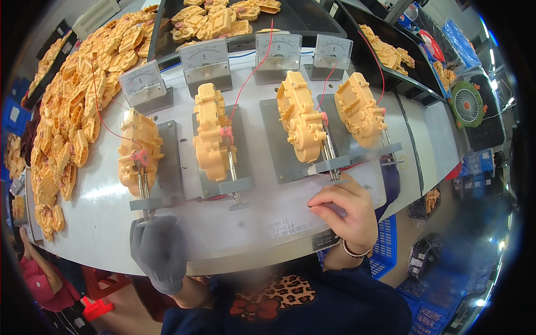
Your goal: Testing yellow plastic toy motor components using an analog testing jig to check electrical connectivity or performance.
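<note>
Several grey test fixtures stand in a row, each carrying a yellow-orange plastic gear housing. My left hand [160, 252], in a grey glove, is at the near end of the leftmost clamp [144, 205], below the leftmost housing [134, 153]; its fingers are blurred. My bare right hand [347, 211] is beneath the third clamp [329, 165], its fingers curled and thumb and forefinger close together. One raised finger reaches the clamp's near end. Anything in that hand is hidden. The second housing [210, 134], third housing [300, 117] and rightmost housing [360, 111] sit on their fixtures.
Behind the fixtures stand several analog meters [205, 61] with red wires. A large heap of housings [92, 89] covers the table's left side. More lie in a black tray [301, 22] at the back. A green fan [468, 104] and blue basket [385, 245] are at the right.
</note>
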Demonstrator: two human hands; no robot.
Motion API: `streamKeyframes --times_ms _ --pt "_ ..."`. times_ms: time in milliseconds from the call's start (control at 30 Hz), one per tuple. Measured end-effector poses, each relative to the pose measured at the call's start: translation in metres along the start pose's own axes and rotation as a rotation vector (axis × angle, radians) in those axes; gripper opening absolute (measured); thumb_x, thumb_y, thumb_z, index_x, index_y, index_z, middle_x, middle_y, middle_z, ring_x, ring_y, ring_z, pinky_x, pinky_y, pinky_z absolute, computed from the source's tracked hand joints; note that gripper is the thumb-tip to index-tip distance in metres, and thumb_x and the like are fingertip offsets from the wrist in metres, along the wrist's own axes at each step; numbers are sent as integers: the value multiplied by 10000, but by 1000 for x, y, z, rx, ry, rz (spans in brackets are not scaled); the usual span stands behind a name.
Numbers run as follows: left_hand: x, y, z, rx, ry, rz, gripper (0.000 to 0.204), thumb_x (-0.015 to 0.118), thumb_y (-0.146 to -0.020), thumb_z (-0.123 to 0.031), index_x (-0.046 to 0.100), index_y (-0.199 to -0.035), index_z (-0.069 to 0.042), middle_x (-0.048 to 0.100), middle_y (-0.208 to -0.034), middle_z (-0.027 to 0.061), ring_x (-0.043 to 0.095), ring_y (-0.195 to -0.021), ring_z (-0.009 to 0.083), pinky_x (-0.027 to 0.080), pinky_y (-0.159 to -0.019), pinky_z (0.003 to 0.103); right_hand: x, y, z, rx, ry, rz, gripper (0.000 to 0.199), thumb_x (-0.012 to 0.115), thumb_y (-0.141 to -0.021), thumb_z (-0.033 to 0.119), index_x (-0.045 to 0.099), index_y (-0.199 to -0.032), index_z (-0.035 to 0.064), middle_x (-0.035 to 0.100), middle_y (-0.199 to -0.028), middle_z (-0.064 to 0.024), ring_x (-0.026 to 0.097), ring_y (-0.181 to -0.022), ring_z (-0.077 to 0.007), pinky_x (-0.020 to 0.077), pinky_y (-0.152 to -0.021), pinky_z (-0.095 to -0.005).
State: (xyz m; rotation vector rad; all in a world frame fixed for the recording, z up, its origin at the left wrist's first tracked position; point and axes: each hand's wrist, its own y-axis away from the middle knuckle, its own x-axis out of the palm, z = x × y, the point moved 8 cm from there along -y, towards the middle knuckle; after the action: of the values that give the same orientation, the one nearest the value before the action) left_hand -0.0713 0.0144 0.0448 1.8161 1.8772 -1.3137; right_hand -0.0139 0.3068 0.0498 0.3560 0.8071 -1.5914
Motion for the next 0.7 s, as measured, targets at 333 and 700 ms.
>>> streamKeyframes --times_ms 333,700 --pt "0 1 -1 -16 1 18 135 588 -720 37 624 -850 42 591 -788 136 561 -728 257 451 -690 315 0 0 0 -2 -1 -6 130 720 -687 3 663 -801 26 620 -761 -78 562 -726 -270 469 -652 -353" --pt "1 0 -2 -30 13 8 133 586 -719 46 625 -846 41 604 -793 138 573 -745 267 459 -713 326 0 0 0 -17 9 2 134 715 -683 -3 664 -802 28 626 -768 -75 564 -729 -271 470 -657 -353"
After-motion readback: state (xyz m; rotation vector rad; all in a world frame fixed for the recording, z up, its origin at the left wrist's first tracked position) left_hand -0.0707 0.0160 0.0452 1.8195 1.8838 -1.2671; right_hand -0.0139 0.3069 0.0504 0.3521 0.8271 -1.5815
